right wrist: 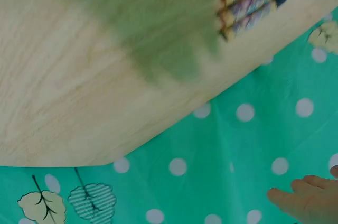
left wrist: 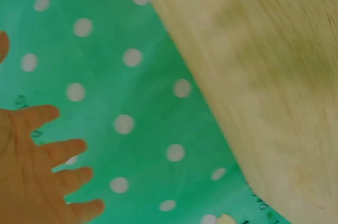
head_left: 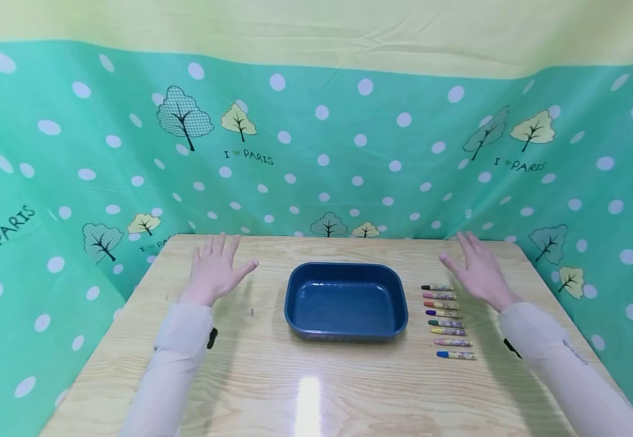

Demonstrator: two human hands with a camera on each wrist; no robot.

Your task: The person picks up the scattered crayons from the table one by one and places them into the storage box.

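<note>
My left hand (head_left: 215, 273) is held over the left side of the table, fingers spread and holding nothing. On the opposite side my right hand (head_left: 480, 273) hovers with straight fingers, also holding nothing, just right of a column of crayons. Several crayons in patterned paper wrappers lie side by side there, from a black crayon (head_left: 437, 287) at the back to a blue crayon (head_left: 455, 355) at the front. A dark blue rectangular tray (head_left: 346, 334) stands between the hands. In the left wrist view, the spread fingers (left wrist: 63, 152) show against the cloth.
The light wooden table (head_left: 360, 388) has a bright light reflection near its front. Green dotted cloth (head_left: 343, 158) printed with trees hangs behind the table and along both sides. A small dark mark (head_left: 252, 312) shows on the wood left of the tray.
</note>
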